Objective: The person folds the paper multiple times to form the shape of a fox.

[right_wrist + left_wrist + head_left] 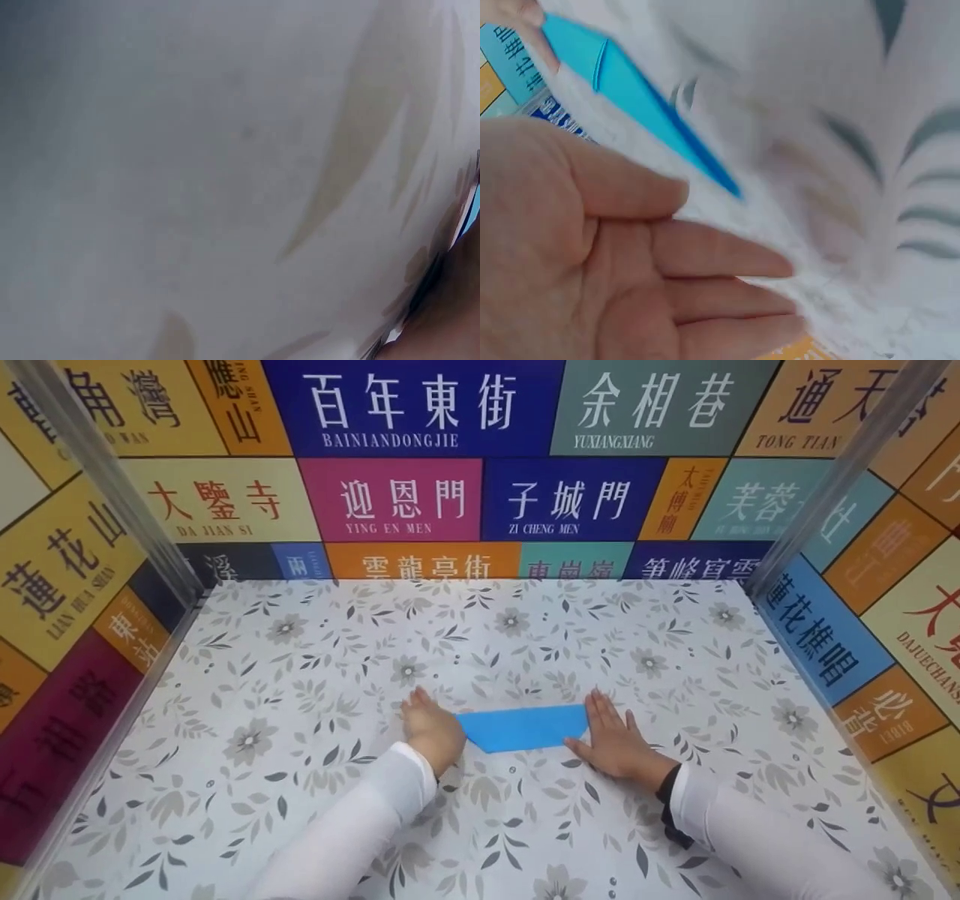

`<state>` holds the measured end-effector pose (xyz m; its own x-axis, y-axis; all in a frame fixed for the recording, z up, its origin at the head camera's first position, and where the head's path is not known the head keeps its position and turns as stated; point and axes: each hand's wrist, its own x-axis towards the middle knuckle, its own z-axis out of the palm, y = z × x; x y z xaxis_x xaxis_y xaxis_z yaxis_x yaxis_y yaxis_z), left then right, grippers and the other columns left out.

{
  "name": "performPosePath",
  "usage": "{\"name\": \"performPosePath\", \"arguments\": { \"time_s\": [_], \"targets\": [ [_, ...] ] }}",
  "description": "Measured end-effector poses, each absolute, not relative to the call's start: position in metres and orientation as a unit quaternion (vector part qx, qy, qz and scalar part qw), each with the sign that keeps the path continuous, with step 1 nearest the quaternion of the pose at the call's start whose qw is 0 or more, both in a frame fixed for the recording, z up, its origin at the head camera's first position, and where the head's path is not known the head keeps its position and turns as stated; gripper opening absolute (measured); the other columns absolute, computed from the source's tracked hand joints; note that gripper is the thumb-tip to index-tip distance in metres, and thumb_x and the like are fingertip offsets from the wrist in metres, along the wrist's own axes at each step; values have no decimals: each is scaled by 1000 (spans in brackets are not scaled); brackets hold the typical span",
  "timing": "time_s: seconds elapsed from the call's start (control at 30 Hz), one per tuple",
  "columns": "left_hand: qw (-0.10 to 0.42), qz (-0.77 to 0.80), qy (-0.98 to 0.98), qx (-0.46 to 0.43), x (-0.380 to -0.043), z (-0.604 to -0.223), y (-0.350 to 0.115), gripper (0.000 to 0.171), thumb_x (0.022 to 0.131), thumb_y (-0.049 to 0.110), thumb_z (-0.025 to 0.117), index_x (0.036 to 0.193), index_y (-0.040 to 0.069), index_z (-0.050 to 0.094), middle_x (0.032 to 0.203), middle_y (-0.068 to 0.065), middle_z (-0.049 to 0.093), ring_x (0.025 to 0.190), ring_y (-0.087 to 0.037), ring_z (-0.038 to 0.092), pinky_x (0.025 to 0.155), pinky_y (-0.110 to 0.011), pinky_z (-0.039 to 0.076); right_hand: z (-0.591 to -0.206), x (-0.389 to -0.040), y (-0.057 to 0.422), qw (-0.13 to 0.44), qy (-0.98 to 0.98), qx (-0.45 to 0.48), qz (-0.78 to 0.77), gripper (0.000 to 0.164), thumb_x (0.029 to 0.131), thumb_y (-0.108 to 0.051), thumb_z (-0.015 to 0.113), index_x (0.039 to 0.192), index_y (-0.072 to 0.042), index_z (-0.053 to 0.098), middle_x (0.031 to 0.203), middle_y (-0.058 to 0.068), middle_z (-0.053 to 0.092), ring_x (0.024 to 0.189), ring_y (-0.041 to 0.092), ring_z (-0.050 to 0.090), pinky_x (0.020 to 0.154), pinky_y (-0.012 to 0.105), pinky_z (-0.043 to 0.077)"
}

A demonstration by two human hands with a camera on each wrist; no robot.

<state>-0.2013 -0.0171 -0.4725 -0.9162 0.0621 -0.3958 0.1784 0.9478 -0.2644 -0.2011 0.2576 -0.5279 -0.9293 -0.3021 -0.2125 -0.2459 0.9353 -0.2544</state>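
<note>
A folded sheet of blue paper (525, 728) lies as a long strip on the table, its left end cut at a slant. In the left wrist view the paper (641, 97) shows a crease line across it and layered edges. My left hand (435, 731) is beside the strip's left end; in the left wrist view the hand (637, 255) has straight fingers and an empty palm. My right hand (619, 741) rests at the right end, fingers extended along that edge and thumb by the lower corner. Only a sliver of the right hand (442, 315) shows in the right wrist view.
A white cloth (337, 825) with grey flowers and leaves covers the table. Panels with coloured lettering (390, 499) stand behind and at both sides. Clear upright edge strips (847, 472) run up at the back corners.
</note>
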Motion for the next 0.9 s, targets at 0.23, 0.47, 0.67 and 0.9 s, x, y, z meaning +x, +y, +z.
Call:
{"name": "performPosePath", "arguments": {
  "time_s": [0.23,0.47,0.67,0.9],
  "targets": [
    [106,40,972,208,-196,-486,20,73,92,50,33,143,4,9,149,-12,1,136,-29,2,108,-45,12,-528,-203,259,116,978,-137,-105,88,87,-61,30,141,2,1,148,18,-3,135,33,-2,103,57,2],
    [147,48,966,207,-205,-499,51,70,93,48,32,144,9,5,150,-7,-3,137,-25,-4,108,-47,7,-532,-203,260,103,981,-131,-100,89,87,-61,31,141,3,3,148,19,0,135,33,0,103,58,3],
    [190,59,961,192,-213,-507,50,72,91,49,35,144,14,1,150,0,-7,137,-20,-7,108,-46,3,-534,-203,259,99,981,-139,-92,88,87,-62,29,141,4,4,148,19,2,135,33,2,102,59,5],
    [229,53,954,185,-216,-515,47,77,90,54,30,143,12,-6,149,-2,-13,135,-16,-13,108,-43,-2,-531,-203,259,123,976,-142,-111,89,88,-61,30,141,4,2,148,20,0,135,35,0,102,59,3]
  ]
}}
